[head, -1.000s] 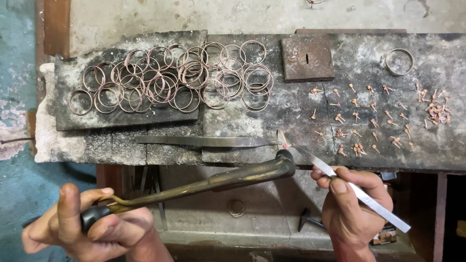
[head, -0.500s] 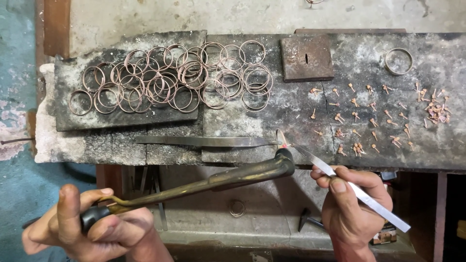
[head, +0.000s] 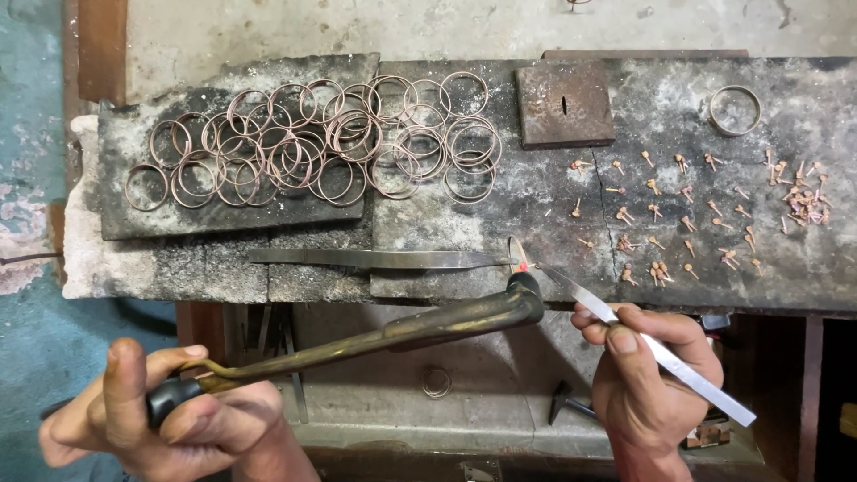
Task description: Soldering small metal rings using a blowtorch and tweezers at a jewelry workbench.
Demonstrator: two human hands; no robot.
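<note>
Head view: left hand (head: 170, 419) grips the torch (head: 375, 335); right hand (head: 647, 375) pinches the tweezers (head: 652, 348).
Keep flame steady on the glowing ring (head: 518, 253) at the surface (head: 500, 214) edge.

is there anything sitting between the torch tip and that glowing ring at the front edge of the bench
Nothing visible does. The left hand holds the torch, whose bent tip sits right below the glowing ring. The only things meeting there are the flat tweezers lying on the bench from the left and the metal strip in the right hand.
</note>
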